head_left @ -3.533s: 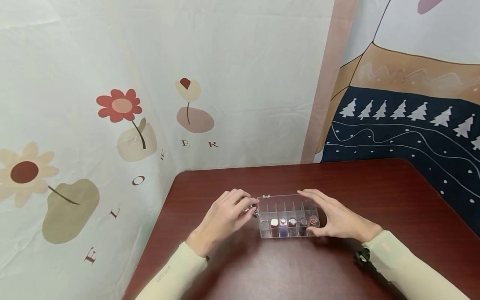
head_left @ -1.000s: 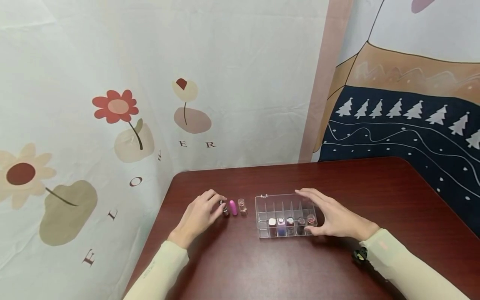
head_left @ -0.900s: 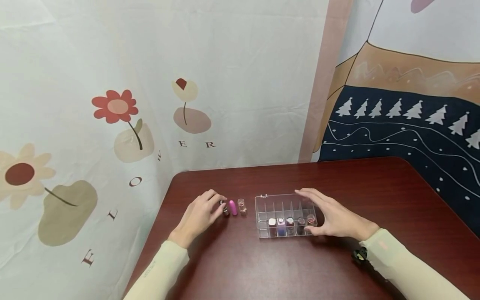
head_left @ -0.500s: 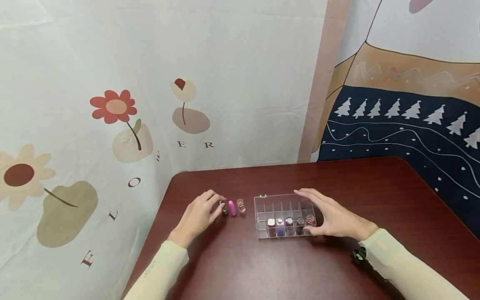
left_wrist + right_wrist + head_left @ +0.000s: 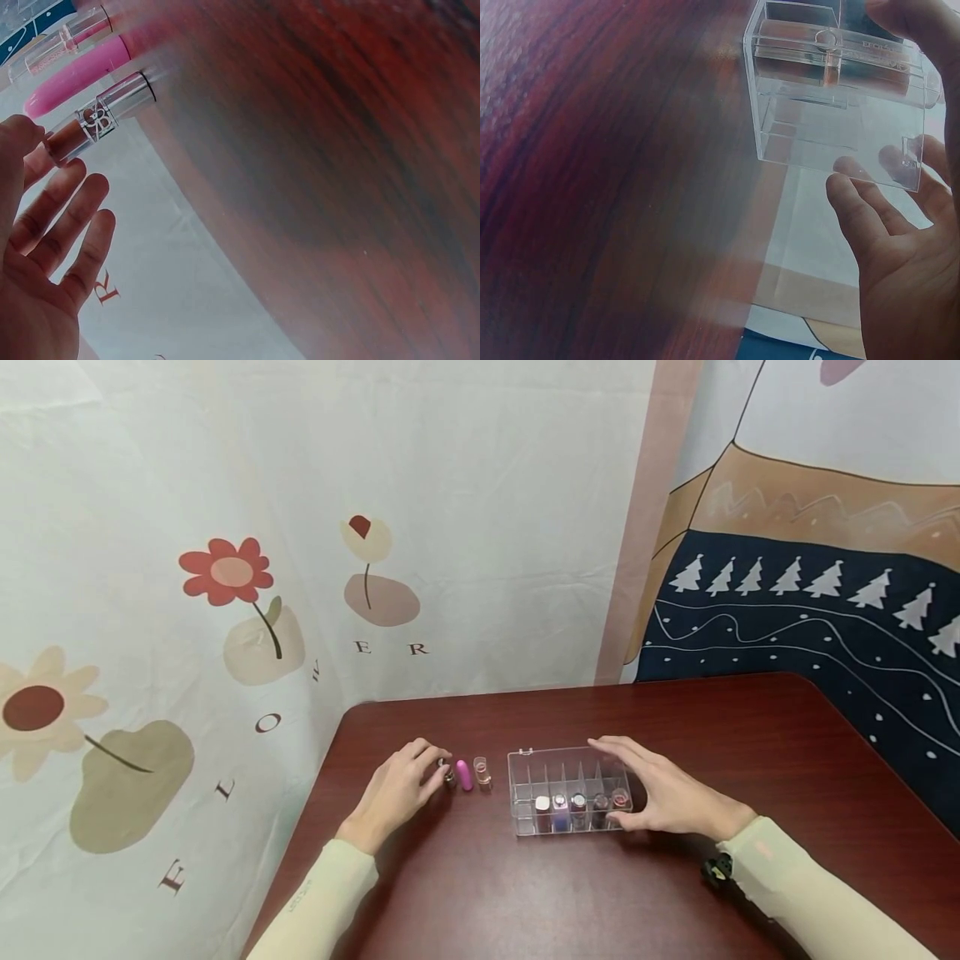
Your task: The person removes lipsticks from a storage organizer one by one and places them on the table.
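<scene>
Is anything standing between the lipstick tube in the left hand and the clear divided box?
Yes: a pink tube, then a clear tube, stand on the table between the lipstick tube and the clear divided box.

The reddish-brown table (image 5: 525, 893) bears 3 upright tubes (image 5: 465, 775) and 1 clear compartmented box (image 5: 555, 779).

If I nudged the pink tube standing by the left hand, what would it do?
The pink tube would probably tip easily, since it stands tall and narrow. Once down, it might roll, as its sides look round. Its smooth, glossy surface could also make it a little slippery.
</scene>
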